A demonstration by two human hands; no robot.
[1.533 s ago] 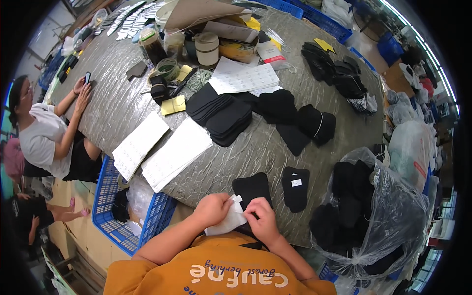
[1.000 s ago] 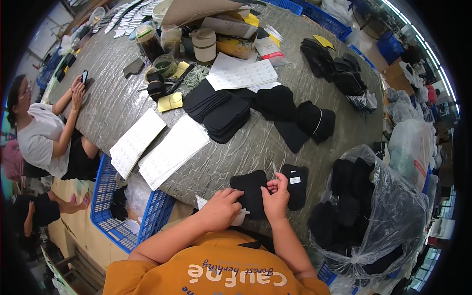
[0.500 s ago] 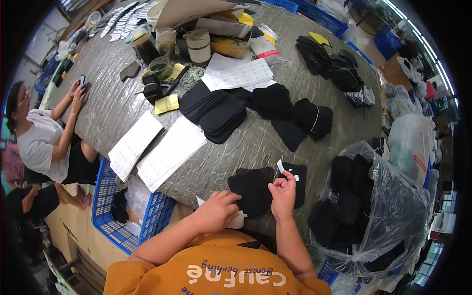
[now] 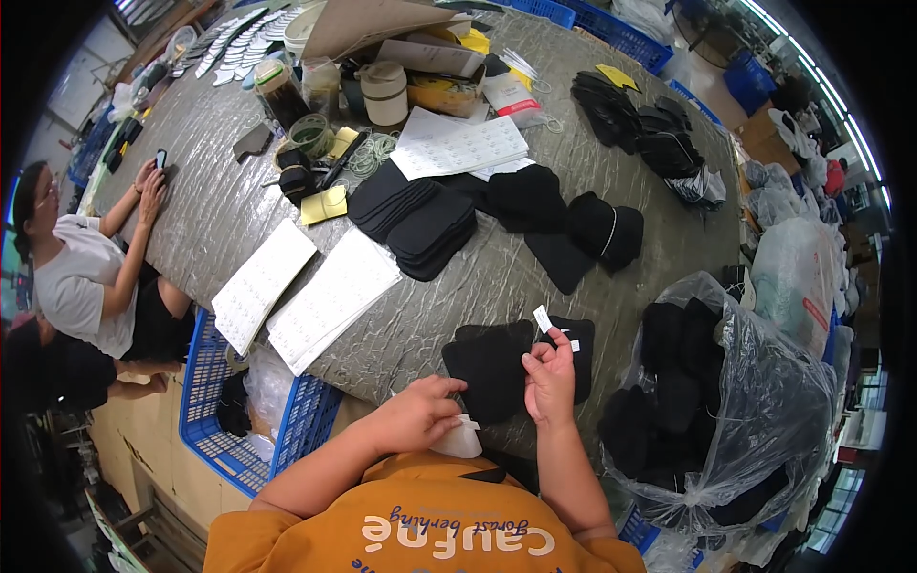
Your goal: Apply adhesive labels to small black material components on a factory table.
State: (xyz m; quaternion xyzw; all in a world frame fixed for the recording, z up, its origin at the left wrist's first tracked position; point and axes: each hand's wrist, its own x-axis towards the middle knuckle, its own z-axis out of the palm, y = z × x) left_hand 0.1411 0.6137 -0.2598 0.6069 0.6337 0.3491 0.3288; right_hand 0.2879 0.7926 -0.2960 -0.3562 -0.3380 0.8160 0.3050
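My right hand (image 4: 548, 384) pinches a small white label (image 4: 543, 320) between thumb and finger, above a stack of black fabric pieces (image 4: 572, 353). Another small white label lies on that stack beside my fingers. My left hand (image 4: 418, 416) is closed at the table's near edge, on a piece of white paper (image 4: 459, 438) that sticks out under its fingers. The fingertips of that hand reach the edge of a second black stack (image 4: 490, 374), which lies between my two hands.
White printed sheets (image 4: 334, 298) lie to the left, with black fabric stacks (image 4: 420, 215) beyond them. A clear bag of black pieces (image 4: 731, 401) stands at the right. Jars (image 4: 385, 93) crowd the far side. A blue basket (image 4: 224, 435) is below left; a person (image 4: 86, 267) sits there holding a phone.
The label in my right hand has shifted slightly up and left and turned more of its face to view. My left hand has rolled a little over the white paper.
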